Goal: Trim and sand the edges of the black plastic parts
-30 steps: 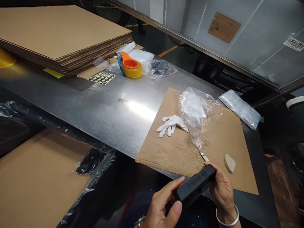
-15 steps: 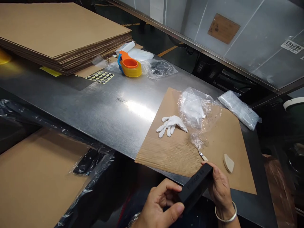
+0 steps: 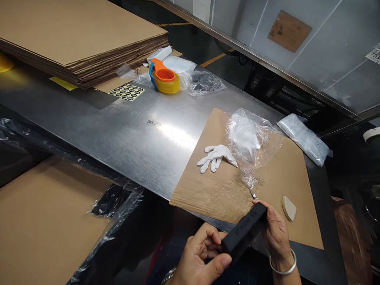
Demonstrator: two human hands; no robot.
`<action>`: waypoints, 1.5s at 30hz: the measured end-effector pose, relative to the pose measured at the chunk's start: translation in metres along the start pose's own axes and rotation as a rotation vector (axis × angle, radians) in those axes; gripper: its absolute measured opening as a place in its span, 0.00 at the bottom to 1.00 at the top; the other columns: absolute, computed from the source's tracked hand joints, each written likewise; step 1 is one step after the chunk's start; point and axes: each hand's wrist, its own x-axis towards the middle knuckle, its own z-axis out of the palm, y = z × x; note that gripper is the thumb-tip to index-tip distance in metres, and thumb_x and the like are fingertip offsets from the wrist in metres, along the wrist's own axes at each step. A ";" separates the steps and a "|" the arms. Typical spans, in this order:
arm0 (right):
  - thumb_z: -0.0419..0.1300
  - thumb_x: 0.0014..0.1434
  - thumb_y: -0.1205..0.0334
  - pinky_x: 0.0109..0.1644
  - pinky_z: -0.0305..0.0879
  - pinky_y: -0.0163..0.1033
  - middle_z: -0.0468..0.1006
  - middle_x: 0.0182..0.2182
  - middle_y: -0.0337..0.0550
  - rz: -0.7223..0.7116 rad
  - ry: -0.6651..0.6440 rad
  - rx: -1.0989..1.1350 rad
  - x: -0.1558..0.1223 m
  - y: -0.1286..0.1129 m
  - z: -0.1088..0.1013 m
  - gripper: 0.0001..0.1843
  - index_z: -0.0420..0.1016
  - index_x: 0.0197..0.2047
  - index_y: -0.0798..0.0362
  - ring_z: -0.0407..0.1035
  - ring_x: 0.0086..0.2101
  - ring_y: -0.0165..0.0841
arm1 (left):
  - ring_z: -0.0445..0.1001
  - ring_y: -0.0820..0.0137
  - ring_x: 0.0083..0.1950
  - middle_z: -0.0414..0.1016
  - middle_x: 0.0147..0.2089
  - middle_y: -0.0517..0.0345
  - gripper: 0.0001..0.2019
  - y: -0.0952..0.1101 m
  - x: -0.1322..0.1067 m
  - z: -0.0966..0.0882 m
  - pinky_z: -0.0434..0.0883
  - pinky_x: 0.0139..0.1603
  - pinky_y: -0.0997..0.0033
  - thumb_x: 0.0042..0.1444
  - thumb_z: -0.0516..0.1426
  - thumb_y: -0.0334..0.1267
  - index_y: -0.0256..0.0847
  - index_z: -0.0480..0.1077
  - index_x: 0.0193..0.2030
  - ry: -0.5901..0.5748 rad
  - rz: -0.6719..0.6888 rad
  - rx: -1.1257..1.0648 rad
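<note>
Between my hands is a long black block-shaped part [image 3: 245, 231] with raised or sunken marks along its top face. My left hand [image 3: 200, 253] grips its near left end between thumb and fingers. Its far right end rests in my right hand [image 3: 274, 225], thumb on the side. The part is held tilted over the table's front edge. Just beyond it a small metal-tipped tool [image 3: 253, 194] lies on a cardboard sheet [image 3: 208, 196], its rear hidden by my right hand and the part. A beige wedge-shaped pad [image 3: 289, 208] lies to the right.
A white glove [image 3: 218, 157] and a clear plastic bag [image 3: 252, 138] with white contents lie on the cardboard. Farther left on the metal table [image 3: 118, 130] are a tape dispenser [image 3: 166, 79], a sticker sheet [image 3: 127, 92] and stacked cardboard [image 3: 89, 35]. A wrapped packet [image 3: 305, 138] lies right.
My view has shifted slightly, so the table items sit a little farther right. The black part has turned slightly in my hands; both keep hold of it.
</note>
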 end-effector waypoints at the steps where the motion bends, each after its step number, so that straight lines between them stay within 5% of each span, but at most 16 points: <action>1: 0.53 0.60 0.49 0.36 0.66 0.38 0.75 0.33 0.44 0.009 -0.002 0.013 0.001 0.000 0.001 0.18 0.76 0.44 0.49 0.68 0.33 0.34 | 0.69 0.77 0.29 0.77 0.37 0.52 0.15 0.000 0.000 0.000 0.66 0.30 0.77 0.48 0.62 0.41 0.39 0.59 0.32 -0.004 0.004 0.000; 20: 0.53 0.59 0.47 0.29 0.65 0.38 0.74 0.31 0.45 -0.011 -0.066 0.060 0.009 -0.007 0.003 0.19 0.76 0.44 0.50 0.67 0.29 0.34 | 0.76 0.68 0.37 0.78 0.42 0.47 0.14 0.007 0.004 -0.006 0.71 0.38 0.71 0.48 0.62 0.42 0.39 0.61 0.33 -0.005 0.028 0.142; 25: 0.53 0.59 0.47 0.28 0.64 0.37 0.74 0.30 0.45 0.016 -0.075 0.053 0.009 -0.009 0.004 0.19 0.76 0.43 0.50 0.67 0.28 0.33 | 0.76 0.65 0.41 0.77 0.45 0.46 0.24 0.003 0.007 -0.015 0.73 0.39 0.72 0.48 0.62 0.40 0.40 0.65 0.53 -0.056 0.072 0.281; 28: 0.54 0.58 0.46 0.26 0.63 0.35 0.74 0.29 0.44 0.037 -0.063 0.034 0.009 -0.009 0.006 0.20 0.77 0.43 0.51 0.66 0.26 0.32 | 0.76 0.62 0.43 0.76 0.46 0.46 0.28 0.004 0.009 -0.019 0.75 0.36 0.72 0.48 0.62 0.41 0.42 0.65 0.57 -0.133 0.110 0.349; 35: 0.55 0.57 0.46 0.25 0.61 0.33 0.74 0.27 0.43 0.054 -0.036 -0.038 0.011 -0.009 0.006 0.20 0.77 0.41 0.51 0.65 0.25 0.31 | 0.74 0.66 0.38 0.74 0.43 0.49 0.22 0.021 0.008 -0.012 0.74 0.35 0.72 0.51 0.59 0.38 0.44 0.68 0.55 -0.162 0.088 0.413; 41: 0.54 0.58 0.46 0.26 0.62 0.35 0.75 0.27 0.44 0.062 -0.029 -0.087 0.012 -0.008 0.005 0.21 0.77 0.42 0.53 0.66 0.25 0.32 | 0.68 0.75 0.27 0.72 0.29 0.58 0.15 0.014 0.009 -0.012 0.67 0.29 0.77 0.51 0.59 0.41 0.38 0.68 0.45 -0.156 -0.014 0.301; 45: 0.55 0.57 0.45 0.25 0.61 0.34 0.75 0.25 0.43 0.052 -0.025 -0.104 0.013 -0.011 0.006 0.21 0.78 0.41 0.53 0.65 0.24 0.31 | 0.68 0.76 0.27 0.72 0.28 0.59 0.13 0.010 0.008 -0.010 0.66 0.30 0.77 0.51 0.59 0.43 0.40 0.64 0.40 -0.097 -0.037 0.201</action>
